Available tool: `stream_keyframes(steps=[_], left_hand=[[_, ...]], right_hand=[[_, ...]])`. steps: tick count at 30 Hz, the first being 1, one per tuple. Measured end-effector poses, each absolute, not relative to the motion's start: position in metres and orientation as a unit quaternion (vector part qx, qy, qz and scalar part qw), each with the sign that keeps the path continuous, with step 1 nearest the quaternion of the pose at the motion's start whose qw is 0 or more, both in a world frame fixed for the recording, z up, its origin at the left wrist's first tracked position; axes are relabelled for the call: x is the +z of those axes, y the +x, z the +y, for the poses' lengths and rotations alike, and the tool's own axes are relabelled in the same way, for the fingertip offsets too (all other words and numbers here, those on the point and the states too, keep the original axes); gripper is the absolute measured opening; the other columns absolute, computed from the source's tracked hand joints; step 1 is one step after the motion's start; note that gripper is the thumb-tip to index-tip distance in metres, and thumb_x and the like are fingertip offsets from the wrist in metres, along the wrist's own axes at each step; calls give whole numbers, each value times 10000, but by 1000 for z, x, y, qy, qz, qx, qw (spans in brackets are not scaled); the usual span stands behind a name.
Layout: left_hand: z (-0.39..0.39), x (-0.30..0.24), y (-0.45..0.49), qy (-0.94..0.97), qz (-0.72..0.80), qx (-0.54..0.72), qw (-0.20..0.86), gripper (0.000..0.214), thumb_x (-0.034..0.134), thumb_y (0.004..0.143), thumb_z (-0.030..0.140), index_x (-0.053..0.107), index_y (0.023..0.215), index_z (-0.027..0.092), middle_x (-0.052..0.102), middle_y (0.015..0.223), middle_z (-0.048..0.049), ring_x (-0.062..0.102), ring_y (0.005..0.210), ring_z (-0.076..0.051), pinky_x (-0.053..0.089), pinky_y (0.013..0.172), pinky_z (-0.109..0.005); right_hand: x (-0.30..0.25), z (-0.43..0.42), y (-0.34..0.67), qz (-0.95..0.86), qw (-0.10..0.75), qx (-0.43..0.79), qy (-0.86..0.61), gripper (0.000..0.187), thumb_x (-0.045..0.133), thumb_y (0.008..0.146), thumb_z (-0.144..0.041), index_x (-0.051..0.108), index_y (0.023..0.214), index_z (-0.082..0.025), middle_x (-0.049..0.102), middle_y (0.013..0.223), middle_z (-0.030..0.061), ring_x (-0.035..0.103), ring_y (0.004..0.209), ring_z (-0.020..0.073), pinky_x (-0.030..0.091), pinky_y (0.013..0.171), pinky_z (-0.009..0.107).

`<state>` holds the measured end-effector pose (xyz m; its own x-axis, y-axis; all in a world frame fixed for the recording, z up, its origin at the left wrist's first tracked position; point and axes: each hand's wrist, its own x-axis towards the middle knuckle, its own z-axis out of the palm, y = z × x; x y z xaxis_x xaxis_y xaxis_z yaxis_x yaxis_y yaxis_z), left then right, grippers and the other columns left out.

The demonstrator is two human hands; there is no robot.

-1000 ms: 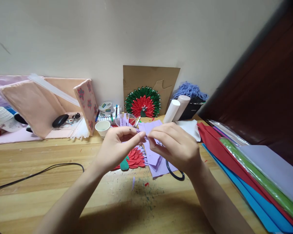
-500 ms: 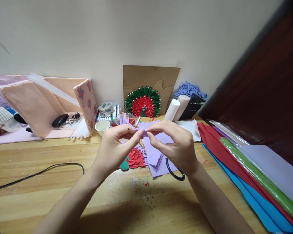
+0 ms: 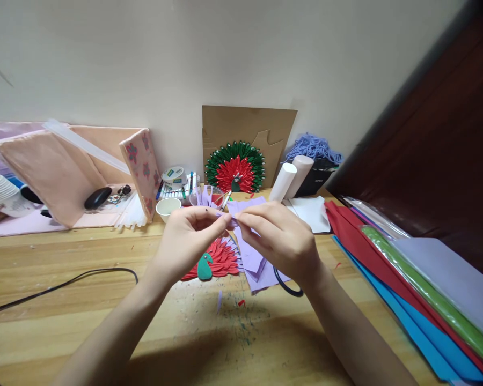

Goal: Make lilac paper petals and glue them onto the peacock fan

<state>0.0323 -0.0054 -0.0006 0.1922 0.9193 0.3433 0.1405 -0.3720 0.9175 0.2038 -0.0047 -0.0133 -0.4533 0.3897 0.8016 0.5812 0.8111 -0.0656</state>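
Head view: purple piece point(image 3: 234, 221) sits between both hands point(image 3: 187, 234) point(image 3: 280, 236)

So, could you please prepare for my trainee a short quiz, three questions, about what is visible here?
1. Which colour is the small piece pinched between the left hand and the right hand: (a) red, (b) purple, (c) green?
2. True or false: the blue yarn is to the right of the upright red-and-green fan in the picture.
3. How many pale cylinders are near the yarn?

Key: 1. b, purple. 2. True. 3. Two.
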Motion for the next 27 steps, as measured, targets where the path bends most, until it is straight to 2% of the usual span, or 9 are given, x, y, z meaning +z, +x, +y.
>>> stream_keyframes(steps=[6, 9, 15, 24, 27], left_hand=[[-11, -2, 34, 686, 401, 498, 346, 111, 621, 754, 239, 679, 729, 148, 691, 667, -32, 630, 599, -121, 531, 543, -213], [-16, -1, 35, 718, 402, 491, 286, 92, 611, 760, 210, 677, 783, 150, 690, 721, -36, 627, 632, -119, 532, 584, -221], [-22, 2, 33, 774, 397, 462, 171, 92, 613, 745, 182, 671, 813, 159, 672, 738, -32, 593, 652, -120, 506, 614, -244], [-27, 7, 33, 780, 405, 441, 183, 76, 589, 732, 139, 660, 710, 158, 668, 684, -10, 579, 624, -106, 465, 596, -229], [-26, 9, 29, 770, 417, 447, 184, 82, 591, 723, 127, 652, 682, 162, 660, 664, -2, 569, 599, -96, 459, 574, -217]], right_hand=[[-6, -10, 198, -771, 510, 150, -351, 75, 575, 796, -183, 634, 841, -175, 670, 796, 32, 626, 735, 144, 533, 687, 287], [-5, -11, 199, -742, 517, 226, -362, 45, 591, 777, -186, 625, 799, -167, 659, 761, 20, 622, 694, 131, 535, 661, 270], [1, -13, 204, -787, 489, 170, -337, 65, 587, 746, -123, 622, 734, -176, 635, 710, 0, 578, 647, 115, 491, 632, 256], [4, -18, 203, -799, 472, 143, -345, 88, 588, 700, -81, 608, 692, -166, 607, 656, -10, 539, 602, 108, 461, 584, 248], [4, -16, 209, -777, 495, 136, -365, 107, 595, 685, -67, 612, 689, -173, 612, 652, -18, 543, 586, 102, 466, 570, 236]])
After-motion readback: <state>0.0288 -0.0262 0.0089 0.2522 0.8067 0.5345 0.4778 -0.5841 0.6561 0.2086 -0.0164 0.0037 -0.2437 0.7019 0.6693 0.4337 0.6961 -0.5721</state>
